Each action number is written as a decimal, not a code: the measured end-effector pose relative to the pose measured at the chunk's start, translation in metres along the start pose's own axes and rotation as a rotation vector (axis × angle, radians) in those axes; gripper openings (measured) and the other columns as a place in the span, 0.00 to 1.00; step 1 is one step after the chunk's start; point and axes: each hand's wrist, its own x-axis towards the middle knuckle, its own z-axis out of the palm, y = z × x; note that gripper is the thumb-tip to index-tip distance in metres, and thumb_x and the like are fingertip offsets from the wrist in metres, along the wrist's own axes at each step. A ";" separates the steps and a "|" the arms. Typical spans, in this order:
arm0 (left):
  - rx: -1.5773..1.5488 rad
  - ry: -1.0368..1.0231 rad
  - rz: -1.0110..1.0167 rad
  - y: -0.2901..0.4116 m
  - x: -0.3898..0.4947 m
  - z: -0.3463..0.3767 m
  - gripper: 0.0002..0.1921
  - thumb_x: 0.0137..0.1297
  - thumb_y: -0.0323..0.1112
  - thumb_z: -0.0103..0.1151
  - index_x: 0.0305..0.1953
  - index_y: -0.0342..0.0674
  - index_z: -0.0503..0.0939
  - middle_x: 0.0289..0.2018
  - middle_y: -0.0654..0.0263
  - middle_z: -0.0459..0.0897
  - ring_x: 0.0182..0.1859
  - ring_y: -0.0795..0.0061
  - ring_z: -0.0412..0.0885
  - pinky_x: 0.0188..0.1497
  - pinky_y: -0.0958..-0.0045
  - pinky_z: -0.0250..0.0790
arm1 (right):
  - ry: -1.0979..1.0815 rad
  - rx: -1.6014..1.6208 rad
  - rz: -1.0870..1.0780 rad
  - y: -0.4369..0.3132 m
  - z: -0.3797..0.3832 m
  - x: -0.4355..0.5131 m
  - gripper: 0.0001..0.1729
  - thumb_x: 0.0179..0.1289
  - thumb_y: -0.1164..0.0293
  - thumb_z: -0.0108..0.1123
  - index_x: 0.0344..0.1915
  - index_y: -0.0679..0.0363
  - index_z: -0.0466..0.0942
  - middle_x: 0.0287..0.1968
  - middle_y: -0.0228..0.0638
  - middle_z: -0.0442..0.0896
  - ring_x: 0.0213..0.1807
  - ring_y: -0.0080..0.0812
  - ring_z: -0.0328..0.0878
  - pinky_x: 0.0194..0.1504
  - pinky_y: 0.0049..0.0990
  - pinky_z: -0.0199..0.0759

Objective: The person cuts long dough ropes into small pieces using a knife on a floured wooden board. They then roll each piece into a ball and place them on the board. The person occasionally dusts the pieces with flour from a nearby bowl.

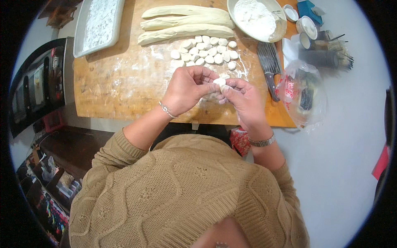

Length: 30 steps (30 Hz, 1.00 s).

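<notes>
Between the fingertips of my left hand (190, 88) and my right hand (245, 99) is a small piece of white dough (220, 81), pinched from both sides above the floured wooden board (108, 90). Flour coats my fingers. Just beyond my hands lie several small round dough pieces (209, 59), some touching one another. Behind these, three long rolls of pale dough (186, 31) lie side by side. A wide bowl of white flour (254, 18) stands at the back right.
At the back left is a floured rectangular tray (100, 28). A cleaver (269, 62) lies near the board's right side, its handle towards me. Beside it sit a clear plastic bag (302, 93), a dark cylinder (319, 59), a white cup (305, 40) and a lidded tub (307, 27).
</notes>
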 end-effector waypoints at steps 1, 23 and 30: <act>-0.054 -0.016 0.002 0.004 -0.002 -0.002 0.12 0.60 0.24 0.73 0.44 0.29 0.85 0.36 0.65 0.88 0.35 0.83 0.83 0.40 0.79 0.77 | -0.017 -0.008 -0.015 -0.004 0.002 -0.002 0.14 0.70 0.76 0.64 0.51 0.74 0.77 0.40 0.38 0.86 0.36 0.22 0.81 0.41 0.22 0.78; -0.507 -0.106 0.046 0.004 -0.016 0.005 0.13 0.61 0.21 0.71 0.47 0.29 0.82 0.40 0.62 0.87 0.41 0.74 0.85 0.49 0.71 0.79 | -0.165 0.477 0.122 -0.020 0.007 -0.015 0.10 0.77 0.70 0.52 0.50 0.66 0.76 0.43 0.37 0.84 0.39 0.28 0.78 0.43 0.29 0.73; -0.499 -0.093 0.074 0.003 -0.019 0.010 0.16 0.59 0.18 0.67 0.49 0.31 0.80 0.42 0.64 0.85 0.44 0.77 0.83 0.48 0.74 0.78 | -0.117 0.482 0.121 -0.019 0.016 -0.023 0.10 0.76 0.72 0.53 0.50 0.65 0.76 0.45 0.38 0.84 0.44 0.30 0.80 0.47 0.30 0.74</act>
